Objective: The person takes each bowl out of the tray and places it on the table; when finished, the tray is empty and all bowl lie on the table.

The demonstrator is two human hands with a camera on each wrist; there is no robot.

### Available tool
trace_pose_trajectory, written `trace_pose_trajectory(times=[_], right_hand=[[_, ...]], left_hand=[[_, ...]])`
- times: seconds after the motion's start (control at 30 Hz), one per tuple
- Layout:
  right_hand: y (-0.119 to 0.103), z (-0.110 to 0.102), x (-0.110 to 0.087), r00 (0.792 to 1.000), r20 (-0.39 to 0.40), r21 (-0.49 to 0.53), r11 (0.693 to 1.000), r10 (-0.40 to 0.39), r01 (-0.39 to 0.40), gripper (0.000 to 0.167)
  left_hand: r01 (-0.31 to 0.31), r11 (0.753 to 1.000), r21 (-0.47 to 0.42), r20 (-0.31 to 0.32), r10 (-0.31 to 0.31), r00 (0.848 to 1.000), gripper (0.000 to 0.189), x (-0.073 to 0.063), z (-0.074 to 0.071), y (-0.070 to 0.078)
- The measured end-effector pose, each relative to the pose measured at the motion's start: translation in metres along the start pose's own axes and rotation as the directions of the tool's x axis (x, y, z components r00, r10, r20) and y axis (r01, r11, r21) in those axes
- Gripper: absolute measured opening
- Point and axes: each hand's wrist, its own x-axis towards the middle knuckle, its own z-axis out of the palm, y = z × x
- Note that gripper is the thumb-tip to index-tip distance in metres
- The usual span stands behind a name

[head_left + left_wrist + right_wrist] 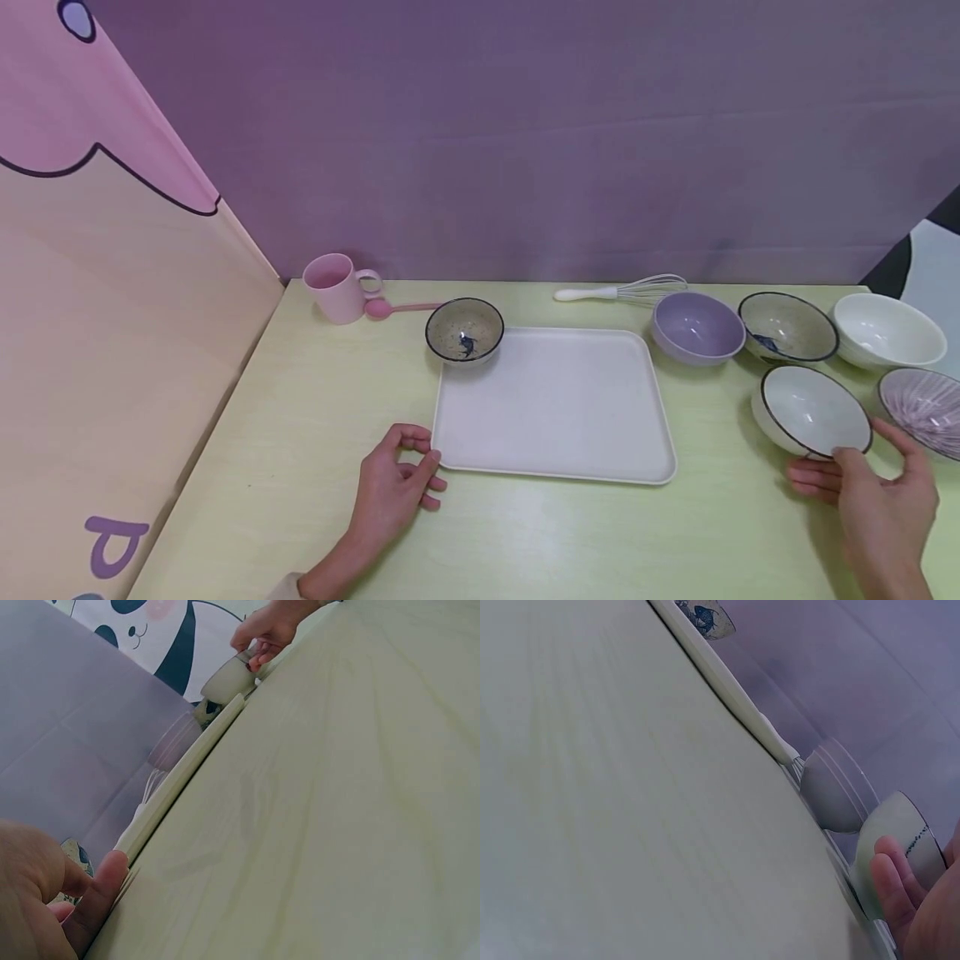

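My right hand (888,504) grips a white bowl with a dark rim (812,410). The thumb lies at its near rim, with fingers against its outer side; in the right wrist view fingers (894,881) press the wall of the same bowl (900,832), which is tilted. At the front left corner of a white rectangular tray (555,408), my left hand (393,483) pinches the edge between thumb and bent fingers. In the left wrist view a fingertip (112,870) meets the tray's end (180,776). A speckled bowl with a blue motif (465,329) overlaps the tray's back left corner.
Right of the tray stand a purple bowl (699,327), another speckled bowl (787,325), a white bowl (888,330) and a purple-streaked bowl (926,412). A whisk (622,292) lies behind. A pink mug (337,289) and pink spoon (382,309) are at back left.
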Motion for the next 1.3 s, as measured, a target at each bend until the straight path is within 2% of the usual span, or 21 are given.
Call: trace_pose_trajectory(times=[0.2,0.43,0.63,1.0,1.2,1.3], right_hand=[[0.000,0.002,0.000,0.999,-0.037,0.022,1.000,-0.009,0.010,0.046],[0.001,0.000,-0.002,0.997,-0.069,-0.064,0.998,-0.026,0.021,0.037],[-0.001,0.000,0.000,0.996,-0.083,-0.058,0.998,-0.027,0.023,0.031],[-0.002,-0.005,0.004,0.998,-0.058,-0.024,0.999,-0.039,0.038,0.028],[0.001,-0.009,0.003,0.998,0.005,-0.031,0.998,-0.061,0.061,0.024],[0.001,-0.013,0.001,0.997,0.052,-0.081,0.995,-0.063,0.067,0.032]], left_hand=[[0.004,1.000,-0.003,0.002,-0.004,1.000,0.023,0.000,0.000,0.000],[-0.003,1.000,-0.006,0.012,0.003,1.000,0.023,-0.001,0.000,0.000],[0.000,1.000,-0.010,0.008,0.000,1.000,0.024,-0.002,-0.001,0.000],[0.010,1.000,-0.012,0.006,-0.010,1.000,0.024,-0.001,0.000,0.002],[0.009,1.000,-0.010,0.007,-0.009,1.000,0.024,-0.001,0.000,0.002],[0.008,1.000,-0.013,0.009,-0.008,1.000,0.024,-0.001,0.000,0.002]])
